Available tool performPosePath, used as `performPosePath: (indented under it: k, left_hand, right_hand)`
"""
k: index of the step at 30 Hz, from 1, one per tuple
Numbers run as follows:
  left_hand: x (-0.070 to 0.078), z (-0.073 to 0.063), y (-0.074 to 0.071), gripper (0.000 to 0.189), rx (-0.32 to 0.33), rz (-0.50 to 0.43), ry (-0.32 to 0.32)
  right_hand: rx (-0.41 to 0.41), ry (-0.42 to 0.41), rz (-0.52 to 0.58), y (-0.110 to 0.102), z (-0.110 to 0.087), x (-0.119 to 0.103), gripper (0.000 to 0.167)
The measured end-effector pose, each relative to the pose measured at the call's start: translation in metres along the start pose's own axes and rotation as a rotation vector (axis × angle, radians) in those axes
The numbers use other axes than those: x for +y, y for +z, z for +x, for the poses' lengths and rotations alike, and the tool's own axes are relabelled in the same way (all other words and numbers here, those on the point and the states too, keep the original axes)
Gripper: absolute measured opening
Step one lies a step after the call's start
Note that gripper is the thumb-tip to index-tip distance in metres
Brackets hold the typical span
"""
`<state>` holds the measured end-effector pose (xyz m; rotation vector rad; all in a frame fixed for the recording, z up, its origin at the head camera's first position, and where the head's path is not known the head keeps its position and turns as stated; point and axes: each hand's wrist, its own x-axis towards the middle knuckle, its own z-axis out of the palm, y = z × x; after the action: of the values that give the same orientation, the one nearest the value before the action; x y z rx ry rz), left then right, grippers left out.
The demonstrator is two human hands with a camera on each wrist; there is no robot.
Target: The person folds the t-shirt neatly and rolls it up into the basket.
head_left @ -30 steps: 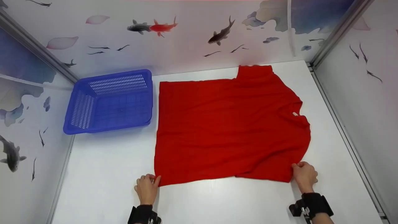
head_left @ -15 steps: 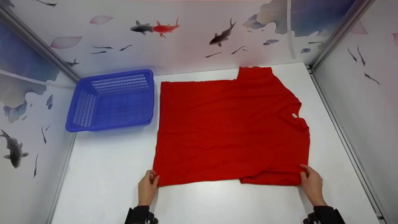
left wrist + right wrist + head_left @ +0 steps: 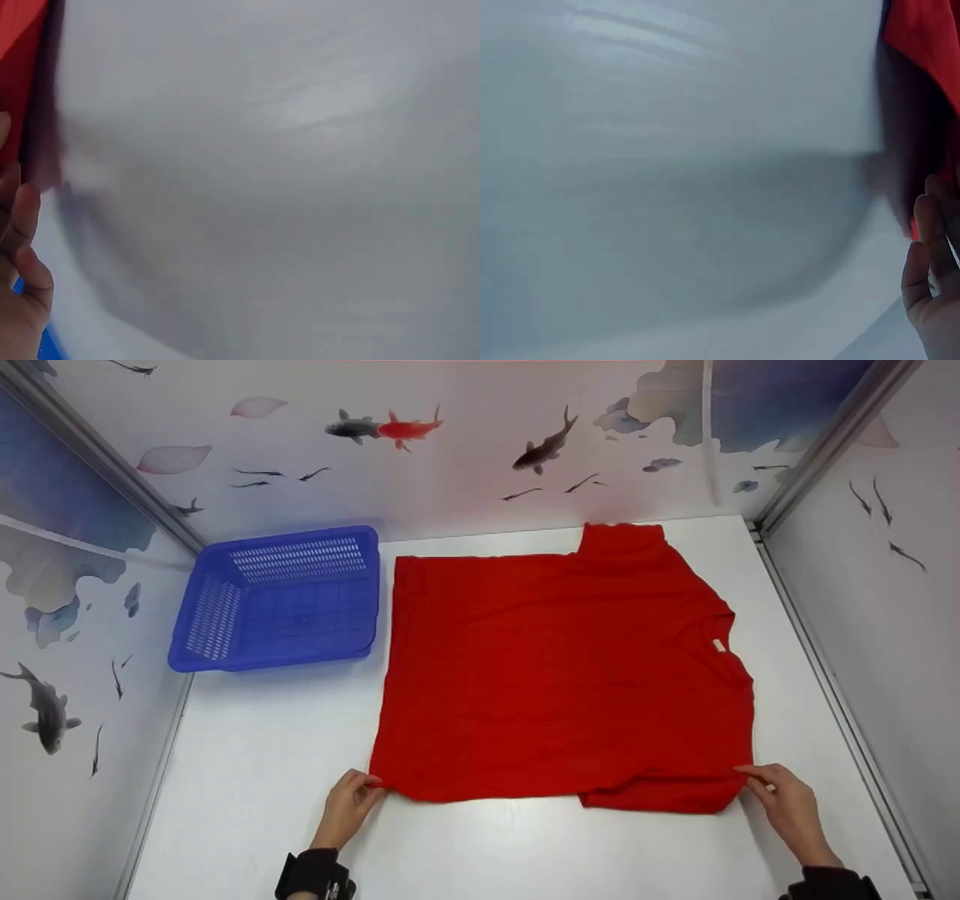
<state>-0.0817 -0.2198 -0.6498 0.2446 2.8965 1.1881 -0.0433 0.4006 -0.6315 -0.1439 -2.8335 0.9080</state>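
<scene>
A red T-shirt (image 3: 555, 660) lies spread on the white table, hem to the left, its neckline and small white label to the right. My left hand (image 3: 346, 804) pinches the near corner of the hem. At the near sleeve, my right hand (image 3: 787, 806) pinches the edge of the cloth between thumb and fingers, and the sleeve shows a crease there. In the left wrist view, fingers (image 3: 26, 214) stand beside the red cloth at the left border. The right wrist view has fingers (image 3: 928, 225) at the raised red cloth, which casts a dark shadow.
A blue plastic basket (image 3: 300, 619) with slotted walls stands at the back left of the white table (image 3: 525, 855). Patterned panels (image 3: 465, 465) with painted fish enclose the table at the back and both sides.
My right hand has moved right and regripped at the sleeve's edge, and the sleeve has been drawn out. My left hand stays at the hem corner, its wrist swung left. The near edge is now lifted slightly.
</scene>
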Motion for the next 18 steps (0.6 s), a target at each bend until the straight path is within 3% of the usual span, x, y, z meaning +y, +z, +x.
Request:
performPosePath:
  k: [4,8,10,14,18]
  left_hand:
    - [0.001,0.013,-0.007,0.006,0.090,0.015,0.070]
    - [0.005,0.035,-0.014,0.004,0.135,0.003,0.091]
    - [0.009,0.048,-0.016,0.004,0.127,-0.037,0.050]
    - [0.014,0.073,-0.018,0.007,0.089,-0.150,-0.092]
    - [0.015,0.095,-0.016,0.011,0.078,-0.262,-0.206]
  right_hand:
    - [0.033,-0.053,0.052,-0.006,0.010,0.000,0.016]
    - [-0.004,-0.017,0.099,-0.015,0.028,-0.004,0.011]
    - [-0.049,0.044,0.118,-0.020,0.038,-0.007,0.010]
    - [-0.147,0.167,0.148,-0.028,0.061,-0.014,0.022]
    - [-0.188,0.236,0.195,-0.029,0.083,-0.018,0.030]
